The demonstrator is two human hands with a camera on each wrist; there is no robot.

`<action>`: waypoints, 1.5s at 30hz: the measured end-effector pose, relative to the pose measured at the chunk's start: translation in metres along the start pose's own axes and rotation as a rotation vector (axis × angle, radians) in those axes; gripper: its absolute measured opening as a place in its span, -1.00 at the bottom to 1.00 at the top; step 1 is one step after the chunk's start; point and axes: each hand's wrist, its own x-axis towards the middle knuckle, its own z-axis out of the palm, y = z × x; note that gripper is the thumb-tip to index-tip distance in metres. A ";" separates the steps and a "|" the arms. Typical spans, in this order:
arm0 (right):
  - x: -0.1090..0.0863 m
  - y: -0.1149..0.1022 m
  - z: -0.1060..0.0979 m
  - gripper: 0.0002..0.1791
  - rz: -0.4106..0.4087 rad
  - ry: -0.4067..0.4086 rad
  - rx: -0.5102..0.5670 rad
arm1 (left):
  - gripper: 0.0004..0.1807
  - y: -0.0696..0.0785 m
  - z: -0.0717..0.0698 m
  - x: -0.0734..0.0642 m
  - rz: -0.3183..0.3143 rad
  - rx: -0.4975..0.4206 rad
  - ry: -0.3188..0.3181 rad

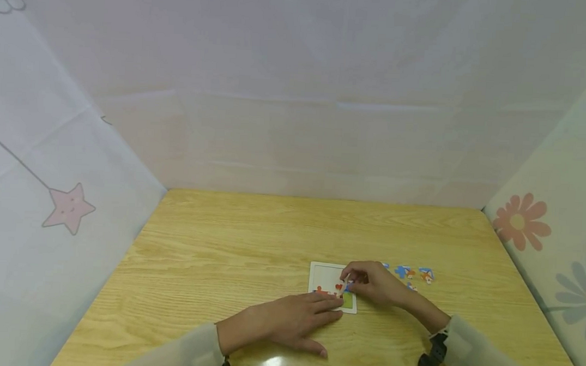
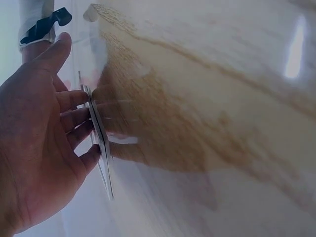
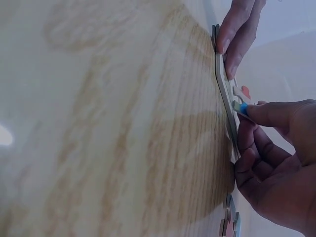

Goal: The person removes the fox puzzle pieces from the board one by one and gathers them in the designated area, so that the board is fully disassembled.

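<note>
A white-rimmed jigsaw puzzle tray (image 1: pixel 312 272) lies on the table with red, blue and green pieces inside its lower part. My left hand (image 1: pixel 294 318) rests over the tray's near side with its fingers stretched out, hiding part of the pieces. In the left wrist view the fingertips (image 2: pixel 88 160) touch the tray's edge. From the right, my right hand (image 1: pixel 378 284) pinches a puzzle piece (image 3: pixel 241 107) between thumb and fingers. That piece is tilted up over the tray, beside the left fingertips; its picture is mostly hidden.
Several loose puzzle pieces (image 1: pixel 426 274) in blue and orange lie on the wooden table (image 1: pixel 211 245), to the right of the tray and behind the right hand. Pale cloth walls (image 1: pixel 294 145) close off the back and both sides of the table.
</note>
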 end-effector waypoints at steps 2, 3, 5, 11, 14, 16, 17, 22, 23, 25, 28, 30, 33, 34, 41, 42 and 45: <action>-0.001 0.000 -0.001 -0.79 0.028 0.003 0.016 | -0.10 0.000 0.000 0.000 0.004 0.002 -0.001; -0.001 -0.001 -0.002 -0.79 0.035 0.008 0.021 | -0.09 -0.001 0.000 0.000 0.006 0.001 -0.001; -0.002 -0.002 -0.003 -0.79 0.052 0.019 0.025 | -0.09 -0.001 0.000 0.000 0.008 -0.001 -0.001; -0.001 -0.005 -0.010 -0.80 0.063 0.040 0.031 | -0.09 -0.001 0.001 0.000 -0.002 -0.022 -0.004; -0.003 -0.006 -0.015 -0.79 0.059 0.040 0.050 | -0.09 -0.001 0.000 0.000 -0.008 -0.033 -0.009; -0.005 -0.005 -0.018 -0.80 0.058 0.038 0.057 | -0.09 -0.001 0.001 0.000 -0.007 -0.033 -0.005; -0.006 -0.003 -0.020 -0.80 0.055 0.036 0.060 | -0.09 -0.001 0.001 0.000 -0.007 -0.034 -0.002; -0.014 0.005 -0.030 -0.79 0.065 0.023 0.081 | -0.09 -0.001 0.002 0.000 -0.005 -0.036 0.005; -0.016 0.006 -0.032 -0.79 0.065 0.021 0.080 | -0.09 -0.001 0.001 0.000 -0.004 -0.036 0.005; -0.020 0.007 -0.036 -0.79 0.075 0.019 0.086 | -0.09 -0.001 0.001 0.000 -0.003 -0.031 0.008; -0.027 0.008 -0.041 -0.79 0.093 0.020 0.086 | -0.09 -0.001 0.002 0.001 -0.001 -0.023 0.013; -0.031 0.009 -0.045 -0.79 0.100 0.021 0.088 | -0.09 -0.001 0.002 0.001 0.000 -0.020 0.015; -0.038 0.011 -0.051 -0.80 0.085 0.022 0.085 | -0.09 -0.002 0.002 0.001 0.001 -0.020 0.018; -0.040 0.012 -0.054 -0.80 0.078 0.020 0.088 | -0.09 -0.002 0.003 0.001 0.001 -0.021 0.018; -0.056 0.018 -0.070 -0.81 0.049 -0.011 0.109 | -0.08 -0.002 0.003 0.000 -0.004 -0.031 0.007; -0.058 0.019 -0.072 -0.81 0.051 -0.015 0.108 | -0.08 -0.002 0.003 0.000 -0.005 -0.036 0.005; -0.064 0.021 -0.076 -0.82 0.055 -0.027 0.115 | -0.08 -0.003 0.003 0.000 -0.006 -0.044 0.002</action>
